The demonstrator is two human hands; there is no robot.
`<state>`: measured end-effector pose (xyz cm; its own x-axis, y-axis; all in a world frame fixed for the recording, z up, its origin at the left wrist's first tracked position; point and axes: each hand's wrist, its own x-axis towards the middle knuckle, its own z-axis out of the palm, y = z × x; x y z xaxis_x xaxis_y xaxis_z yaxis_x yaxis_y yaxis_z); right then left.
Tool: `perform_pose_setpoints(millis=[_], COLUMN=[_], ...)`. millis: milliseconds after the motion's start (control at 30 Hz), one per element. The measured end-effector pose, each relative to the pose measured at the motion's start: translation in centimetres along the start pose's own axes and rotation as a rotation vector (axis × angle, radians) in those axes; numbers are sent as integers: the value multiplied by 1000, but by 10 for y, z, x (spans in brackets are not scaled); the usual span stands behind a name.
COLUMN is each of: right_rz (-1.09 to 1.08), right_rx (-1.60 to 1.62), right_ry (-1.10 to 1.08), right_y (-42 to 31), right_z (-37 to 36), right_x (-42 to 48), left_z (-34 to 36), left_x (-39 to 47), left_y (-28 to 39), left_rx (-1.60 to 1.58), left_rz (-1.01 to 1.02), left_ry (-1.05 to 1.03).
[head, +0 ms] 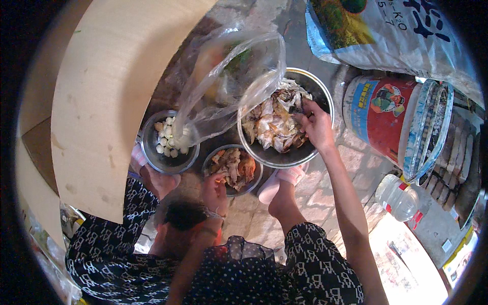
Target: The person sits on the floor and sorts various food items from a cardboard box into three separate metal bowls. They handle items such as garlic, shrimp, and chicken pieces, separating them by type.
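My right hand (317, 124) reaches into a large metal bowl (280, 165) of pale and brown papery pieces (272, 124), apparently garlic with its skins. Its fingers are bent among them; whether they grip a piece is hidden. My left hand (214, 193) is at the near-left rim of a smaller bowl (244, 191) with brown and orange scraps (233, 167). Its fingertips are drawn together, and I cannot tell what they hold. Further left, a metal bowl (167, 169) contains several whitish pieces like peeled garlic cloves (166, 137). A clear plastic bag (225, 84) overlaps this bowl and the large one.
A large cardboard sheet (99, 95) curves up on the left. At the right are a red and blue paint bucket (389, 118) on its side, a clear plastic bottle (397, 198) and a printed sack (381, 34). My slippered feet stand on brick paving (316, 190) beside the bowls.
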<state>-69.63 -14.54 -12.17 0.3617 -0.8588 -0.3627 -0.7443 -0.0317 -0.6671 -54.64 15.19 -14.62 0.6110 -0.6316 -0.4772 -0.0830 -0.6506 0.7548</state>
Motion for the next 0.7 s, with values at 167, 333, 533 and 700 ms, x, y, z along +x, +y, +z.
perform_pose_setpoints(millis=[167, 333, 533, 700], right_rz=[67, -178, -311, -32], right_rx=[70, -85, -181, -124], right_ry=[-159, -307, -336, -437], right_y=[-19, -16, -25, -45], right_z=[1, -1, -23, -66], right_x=[-13, -37, -49, -63], left_z=[-10, -13, -45, -116], left_x=[-4, -2, -2, 0], left_y=[3, 9, 72, 172], left_rx=[14, -17, -30, 96], left_rz=[-25, -10, 82, 388], left_ry=[63, 71, -123, -461])
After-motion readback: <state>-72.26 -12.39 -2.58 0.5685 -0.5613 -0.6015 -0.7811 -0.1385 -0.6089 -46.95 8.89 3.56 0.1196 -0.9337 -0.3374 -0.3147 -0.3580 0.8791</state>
